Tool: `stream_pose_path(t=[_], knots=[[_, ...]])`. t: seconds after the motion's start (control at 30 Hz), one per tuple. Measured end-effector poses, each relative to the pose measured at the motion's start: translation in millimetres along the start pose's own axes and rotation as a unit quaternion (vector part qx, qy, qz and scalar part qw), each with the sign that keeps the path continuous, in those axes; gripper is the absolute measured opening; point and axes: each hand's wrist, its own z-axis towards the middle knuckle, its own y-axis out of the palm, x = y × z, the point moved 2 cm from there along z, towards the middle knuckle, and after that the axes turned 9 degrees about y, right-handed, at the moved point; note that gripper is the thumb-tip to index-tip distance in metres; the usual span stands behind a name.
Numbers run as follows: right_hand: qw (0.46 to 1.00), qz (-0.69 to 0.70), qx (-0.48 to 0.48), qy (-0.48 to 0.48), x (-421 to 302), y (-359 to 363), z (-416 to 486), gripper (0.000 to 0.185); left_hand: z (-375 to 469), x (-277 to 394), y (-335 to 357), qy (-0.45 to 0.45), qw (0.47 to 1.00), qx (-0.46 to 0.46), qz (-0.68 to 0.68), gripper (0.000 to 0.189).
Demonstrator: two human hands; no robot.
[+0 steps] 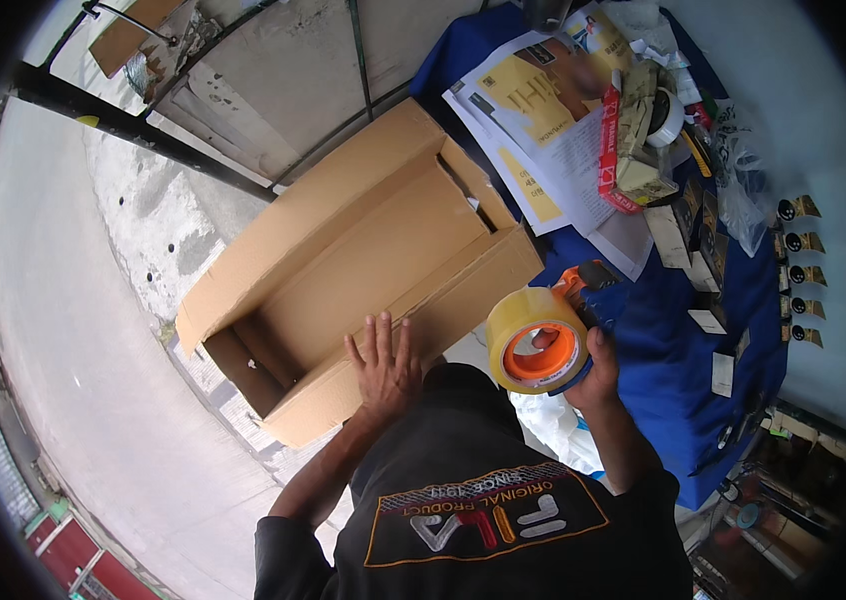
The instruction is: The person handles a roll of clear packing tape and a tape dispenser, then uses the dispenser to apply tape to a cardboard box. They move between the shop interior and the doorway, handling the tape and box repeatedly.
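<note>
A long cardboard box (370,247) lies open before me, its flaps spread outward and its inside bare apart from small white scraps at the ends. My left hand (387,369) rests flat with fingers spread on the near long flap. In my right hand (597,371) is a tape dispenser (580,289) with a large roll of clear packing tape (535,341) on an orange hub. The roll is held beside the box's near right corner, over the edge of the blue cloth.
A table with a blue cloth (663,420) stands at the right, bearing printed papers (520,112), a red fragile-marked tape strip (610,150), a white tape roll (667,118), small boxes (667,236) and a clear plastic bag (742,180). A dark metal rail (145,131) runs behind the box.
</note>
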Motion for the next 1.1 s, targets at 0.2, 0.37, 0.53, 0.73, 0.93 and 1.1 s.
stream_pose_path(t=[0.2, 0.37, 0.53, 0.73, 0.93, 1.1], knots=[[0.996, 0.081, 0.005, 0.035, 36.8, 29.9, -16.8, 0.07, 29.1, -48.7, 11.4, -0.081, 0.978, -0.109, -0.158, 0.029], [0.985, 0.127, -0.111, 0.033, 62.9, 86.0, -26.6, 0.063, 54.8, -31.3, -5.1, -0.01, 0.974, 0.1, -0.203, 0.047], [0.983, -0.003, -0.183, 0.018, 102.0, 179.2, -32.8, 0.074, -55.5, -91.3, -124.0, -0.177, 0.687, 0.173, -0.683, 0.056], [0.948, -0.087, -0.305, 0.017, 176.2, 331.8, -58.7, 0.093, -206.4, -152.0, -236.4, -0.159, 0.808, 0.277, -0.496, 0.069], [0.902, -0.139, -0.408, 0.035, 238.4, 453.6, -63.6, 0.079, -284.1, -199.9, -252.5, -0.292, 0.55, 0.438, -0.648, 0.05], [0.85, -0.297, -0.436, -0.013, 282.5, 542.2, -29.6, 0.08, -307.7, -269.7, -243.3, -0.333, 0.401, 0.46, -0.719, 0.031]])
